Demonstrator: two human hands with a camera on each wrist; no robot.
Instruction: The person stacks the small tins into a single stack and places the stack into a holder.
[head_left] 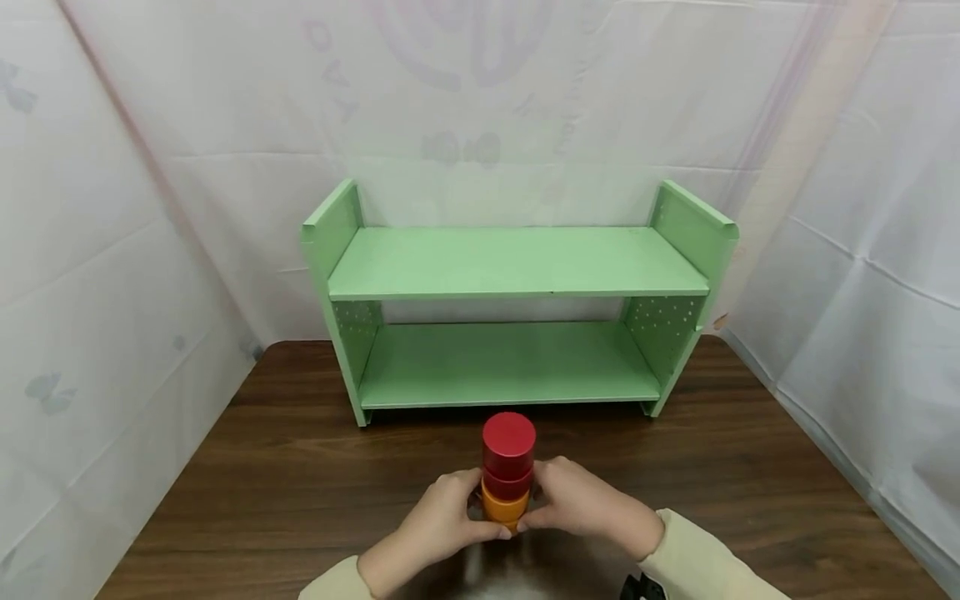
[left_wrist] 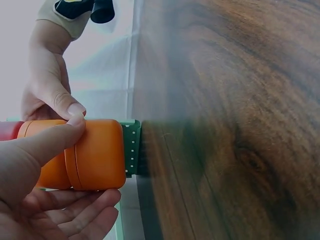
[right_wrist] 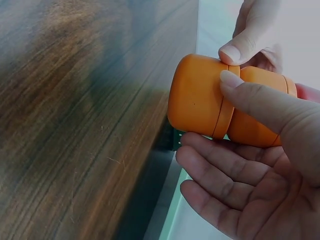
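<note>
A stack of round jars stands upright between both hands in the head view, with a red jar (head_left: pixel 509 442) above orange. Two orange pieces show in the wrist views; the lower orange jar (left_wrist: pixel 100 155) has a seam around it. My left hand (head_left: pixel 442 517) grips the orange part from the left, thumb across its near side. From the right, my right hand (head_left: pixel 581 504) holds the same part, its thumb (right_wrist: pixel 255 97) near the seam and fingers beneath in the right wrist view. The thumbs nearly meet. The lower jar's base appears raised off the tabletop.
Behind the jars, a green two-tier shelf (head_left: pixel 517 262) stands on the dark wooden table (head_left: pixel 247 500). White sheeting (head_left: pixel 97 250) hangs at the back and both sides. A black device (head_left: pixel 642 587) sits at the right wrist.
</note>
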